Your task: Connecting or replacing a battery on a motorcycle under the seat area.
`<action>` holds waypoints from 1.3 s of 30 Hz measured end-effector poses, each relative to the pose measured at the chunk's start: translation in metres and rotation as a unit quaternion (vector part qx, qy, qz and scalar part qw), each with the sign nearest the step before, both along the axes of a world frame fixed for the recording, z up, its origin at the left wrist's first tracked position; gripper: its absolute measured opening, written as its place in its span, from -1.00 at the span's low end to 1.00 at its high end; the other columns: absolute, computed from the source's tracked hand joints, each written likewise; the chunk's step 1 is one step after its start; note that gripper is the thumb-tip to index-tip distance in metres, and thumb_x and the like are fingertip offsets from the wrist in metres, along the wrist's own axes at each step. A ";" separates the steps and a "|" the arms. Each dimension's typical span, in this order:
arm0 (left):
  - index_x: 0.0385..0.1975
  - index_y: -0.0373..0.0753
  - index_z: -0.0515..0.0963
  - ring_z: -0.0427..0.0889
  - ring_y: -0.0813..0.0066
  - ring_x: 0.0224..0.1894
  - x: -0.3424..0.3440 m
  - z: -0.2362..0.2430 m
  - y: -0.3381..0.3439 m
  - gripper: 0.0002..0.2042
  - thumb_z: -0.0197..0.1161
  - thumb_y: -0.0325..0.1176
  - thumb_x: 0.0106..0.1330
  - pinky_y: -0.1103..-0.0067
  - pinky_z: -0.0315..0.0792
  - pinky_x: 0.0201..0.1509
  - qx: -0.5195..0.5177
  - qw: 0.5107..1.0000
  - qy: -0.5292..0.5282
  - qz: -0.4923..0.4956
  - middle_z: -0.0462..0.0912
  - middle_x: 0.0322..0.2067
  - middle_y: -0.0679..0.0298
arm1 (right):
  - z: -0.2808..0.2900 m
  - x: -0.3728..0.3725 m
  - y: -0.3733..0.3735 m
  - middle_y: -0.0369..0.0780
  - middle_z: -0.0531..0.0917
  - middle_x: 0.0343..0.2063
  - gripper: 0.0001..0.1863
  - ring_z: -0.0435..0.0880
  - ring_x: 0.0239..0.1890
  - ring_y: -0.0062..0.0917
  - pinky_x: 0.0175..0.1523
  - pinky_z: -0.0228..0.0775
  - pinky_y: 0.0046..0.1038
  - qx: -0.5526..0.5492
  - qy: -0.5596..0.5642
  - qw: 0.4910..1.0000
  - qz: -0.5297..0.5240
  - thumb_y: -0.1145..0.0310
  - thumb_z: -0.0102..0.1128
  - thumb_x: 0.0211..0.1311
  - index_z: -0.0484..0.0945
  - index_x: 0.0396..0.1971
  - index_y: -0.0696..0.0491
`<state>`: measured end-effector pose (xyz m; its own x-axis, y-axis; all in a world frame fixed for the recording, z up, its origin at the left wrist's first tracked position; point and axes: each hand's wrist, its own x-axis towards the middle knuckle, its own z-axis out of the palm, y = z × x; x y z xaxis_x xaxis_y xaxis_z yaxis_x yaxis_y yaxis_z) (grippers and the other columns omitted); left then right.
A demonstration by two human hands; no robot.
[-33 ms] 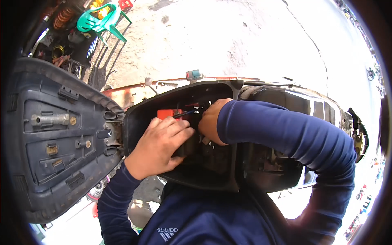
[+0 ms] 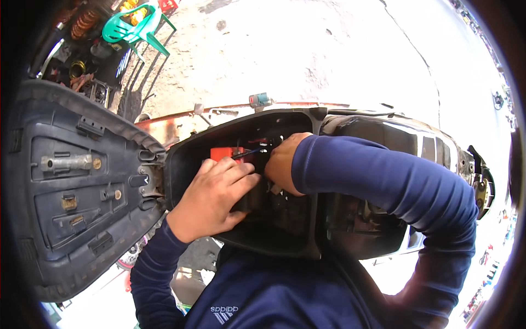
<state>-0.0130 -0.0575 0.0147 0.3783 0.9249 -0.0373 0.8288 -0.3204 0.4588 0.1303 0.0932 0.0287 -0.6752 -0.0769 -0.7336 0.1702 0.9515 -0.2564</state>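
An open black under-seat compartment [image 2: 189,137] of a motorbike lies in front of me. My left hand [image 2: 216,194] reaches over its near edge, fingers curled down inside and thumb lower; what they close on is hidden. Just beyond its fingertips sits a red block [image 2: 221,154]. A thin dark rod or cable [image 2: 249,153] runs from beside the block toward my right hand [image 2: 286,164]. That hand is closed, knuckles up, at the compartment's right part among dark parts and small bright gaps. Its fingertips are out of sight.
The hinged seat [image 2: 66,192] stands swung open at the left, underside up. Dark glossy bodywork [image 2: 372,230] extends right under my forearm. A teal tool [image 2: 260,100] lies beyond the compartment's far edge. A green plastic chair [image 2: 131,27] stands at the far left, near cluttered parts.
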 end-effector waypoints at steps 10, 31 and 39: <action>-0.16 -0.21 0.61 0.46 0.25 -0.01 0.008 0.001 0.013 -0.49 0.53 -0.27 -0.22 0.35 0.31 0.02 -0.037 0.998 0.046 -0.020 0.58 -0.06 0.31 | 0.000 0.000 0.011 -0.11 0.76 -0.32 -0.85 0.77 -0.20 -0.27 -0.14 0.60 -0.31 -0.021 0.024 0.999 -0.020 0.40 0.24 0.05 0.73 -0.38 0.06; -0.05 -0.36 0.61 0.64 0.06 -0.03 -0.013 0.022 0.022 -0.40 0.43 -0.53 -0.30 0.34 0.52 0.09 0.017 0.989 -0.114 0.091 0.64 -0.08 0.05 | 0.022 0.007 0.024 -0.03 0.71 -0.37 -0.85 0.73 -0.23 -0.18 -0.16 0.60 -0.25 -0.051 0.100 0.985 -0.134 0.44 0.20 0.00 0.69 -0.45 0.16; -0.09 -0.35 0.61 0.60 0.06 -0.08 -0.001 0.009 0.019 -0.41 0.47 -0.46 -0.32 0.29 0.48 0.08 -0.015 0.995 -0.086 0.045 0.60 -0.07 0.05 | 0.000 0.011 0.025 -0.08 0.72 -0.29 -0.82 0.74 -0.21 -0.23 -0.11 0.58 -0.28 -0.052 0.243 0.969 -0.010 0.38 0.27 -0.04 0.73 -0.41 0.09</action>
